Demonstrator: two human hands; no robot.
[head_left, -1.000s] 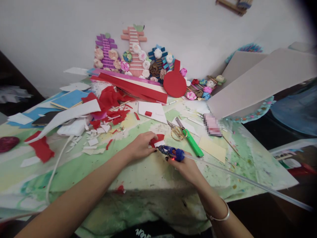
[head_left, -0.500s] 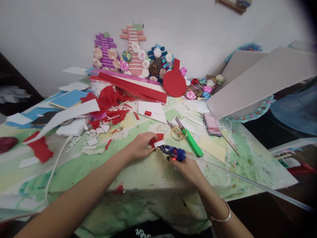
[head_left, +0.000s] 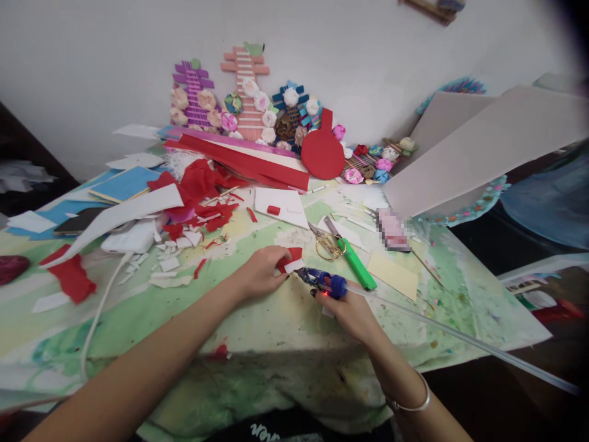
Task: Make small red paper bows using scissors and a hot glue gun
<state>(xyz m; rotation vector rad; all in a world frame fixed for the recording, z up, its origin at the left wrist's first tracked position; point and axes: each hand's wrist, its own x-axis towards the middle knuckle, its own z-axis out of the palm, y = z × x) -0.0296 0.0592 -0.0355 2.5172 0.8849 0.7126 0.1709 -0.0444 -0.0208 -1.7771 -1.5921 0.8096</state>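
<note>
Near the front middle of the table, my left hand (head_left: 265, 270) is closed on a small red and white paper piece (head_left: 293, 261), pinched between thumb and fingers. My right hand (head_left: 347, 310) is wrapped round a blue hot glue gun (head_left: 324, 282) with a small red light lit. A long clear glue stick (head_left: 437, 328) runs out of its back toward the lower right. The gun's nozzle is at the white part of the paper piece; whether it touches cannot be made out. Just beyond the hands lie gold-handled scissors (head_left: 329, 245) and a green utility knife (head_left: 359, 264).
Red and white paper scraps (head_left: 202, 221) cover the left, beside a white cable (head_left: 96, 325). Along the wall stand flower-decorated craft guitars (head_left: 246, 98) and a red guitar-shaped cutout (head_left: 323, 153). A large grey board (head_left: 483, 147) leans at right, near a phone (head_left: 393, 230) and a yellow card (head_left: 393, 275).
Both hands hold nearly the same place, with the glue gun still at the paper piece. The whole view has shifted slightly.
</note>
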